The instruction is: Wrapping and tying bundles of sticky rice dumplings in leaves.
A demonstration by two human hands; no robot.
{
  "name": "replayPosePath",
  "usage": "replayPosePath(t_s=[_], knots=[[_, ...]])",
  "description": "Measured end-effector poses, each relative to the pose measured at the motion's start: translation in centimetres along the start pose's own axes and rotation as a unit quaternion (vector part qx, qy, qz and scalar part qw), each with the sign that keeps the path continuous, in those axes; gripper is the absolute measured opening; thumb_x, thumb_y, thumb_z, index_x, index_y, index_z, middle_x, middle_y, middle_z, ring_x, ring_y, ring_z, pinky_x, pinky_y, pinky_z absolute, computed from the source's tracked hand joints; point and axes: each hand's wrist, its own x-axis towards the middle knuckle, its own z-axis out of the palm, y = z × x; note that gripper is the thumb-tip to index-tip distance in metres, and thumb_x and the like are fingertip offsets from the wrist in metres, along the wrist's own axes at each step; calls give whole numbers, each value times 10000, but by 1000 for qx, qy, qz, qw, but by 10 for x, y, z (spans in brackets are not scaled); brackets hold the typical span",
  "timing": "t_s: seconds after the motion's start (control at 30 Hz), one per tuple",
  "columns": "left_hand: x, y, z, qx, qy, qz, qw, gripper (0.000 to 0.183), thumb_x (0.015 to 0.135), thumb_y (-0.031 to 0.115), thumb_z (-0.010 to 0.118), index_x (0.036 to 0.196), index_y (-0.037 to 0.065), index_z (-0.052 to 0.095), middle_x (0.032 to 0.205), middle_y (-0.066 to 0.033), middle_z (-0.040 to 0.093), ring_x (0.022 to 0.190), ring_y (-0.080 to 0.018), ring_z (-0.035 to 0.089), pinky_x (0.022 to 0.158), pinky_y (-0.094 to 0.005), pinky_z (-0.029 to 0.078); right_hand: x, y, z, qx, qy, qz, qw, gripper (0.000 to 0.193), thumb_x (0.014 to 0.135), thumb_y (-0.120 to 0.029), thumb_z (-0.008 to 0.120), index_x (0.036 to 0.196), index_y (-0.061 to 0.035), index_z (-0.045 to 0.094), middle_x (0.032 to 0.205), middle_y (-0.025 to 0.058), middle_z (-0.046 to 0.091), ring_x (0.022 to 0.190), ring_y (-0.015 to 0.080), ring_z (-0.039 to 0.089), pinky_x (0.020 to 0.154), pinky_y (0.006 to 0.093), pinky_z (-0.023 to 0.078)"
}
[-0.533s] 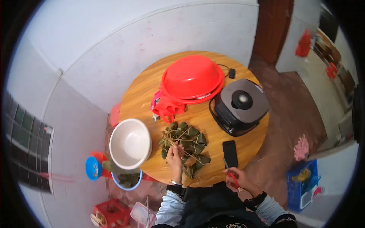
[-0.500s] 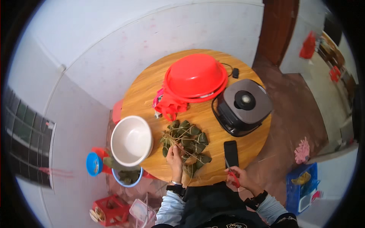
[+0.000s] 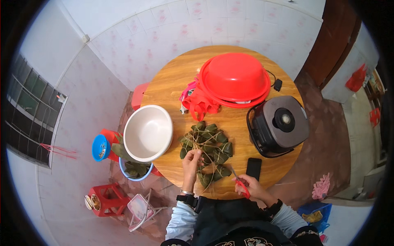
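A bunch of leaf-wrapped rice dumplings (image 3: 220,154), tied with pale strings, lies on the round wooden table (image 3: 172,82). At its left side my left hand (image 3: 191,165) pinches the gathered strings (image 3: 200,145) between thumb and fingers. My right hand (image 3: 252,186), at the table's near edge, grips red-handled scissors (image 3: 242,187). Their blades point up and left toward the nearest dumplings, a little apart from them. Whether the blades are parted is too small to tell. A black phone (image 3: 254,167) lies flat just beyond my right hand.
A white basin (image 3: 148,133) stands at the table's left edge. Farther back are an upturned red basin (image 3: 236,78), a red bag (image 3: 201,102) and a dark rice cooker (image 3: 283,125). Left of the table, leaves fill a blue-rimmed basin (image 3: 137,169) near a red stool (image 3: 108,199).
The view has shifted, so the table things sit differently in the picture. My right hand has brought the scissors left, off the phone and closer to the dumplings. My left hand keeps its pinch.
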Motion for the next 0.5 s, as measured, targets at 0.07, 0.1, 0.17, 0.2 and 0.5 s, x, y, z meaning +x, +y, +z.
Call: replayPosePath(t_s=[0.07,0.1,0.17,0.2,0.5], knots=[[5,-1,-6,67,-33,22,997,149,893,195,599,880,47,611,725,25,594,591,-34,495,498,-180,384,4,-4,-1,-20,2,-4,1000,383,852,-124,630,1188,1,498,850,49,609,686,89,575,634,228,475],[8,0,-10,65,-33,18,997,149,893,195,599,880,47,611,725,25,594,591,-34,495,498,-180,384,6,-5,1,-34,6,1,999,381,851,-124,627,1189,0,501,841,48,610,682,87,574,632,228,474],[15,4,-16,128,-88,50,987,162,906,183,578,903,25,612,724,20,600,589,-27,470,508,-178,367,9,-6,4,-48,10,9,999,379,851,-125,624,1189,-1,504,831,46,611,678,86,573,630,228,473],[15,9,-16,144,-98,39,984,177,916,180,563,929,10,613,736,17,603,595,-23,454,516,-179,356,11,-5,5,-47,11,11,999,374,853,-126,623,1186,-1,508,825,45,609,672,86,572,626,228,472],[10,29,-20,122,-114,-10,986,181,924,195,546,950,33,622,872,-6,632,692,-61,567,619,-207,484,27,-20,-21,-42,-15,-9,999,348,861,-111,609,1172,12,514,806,39,601,662,88,568,616,230,470]])
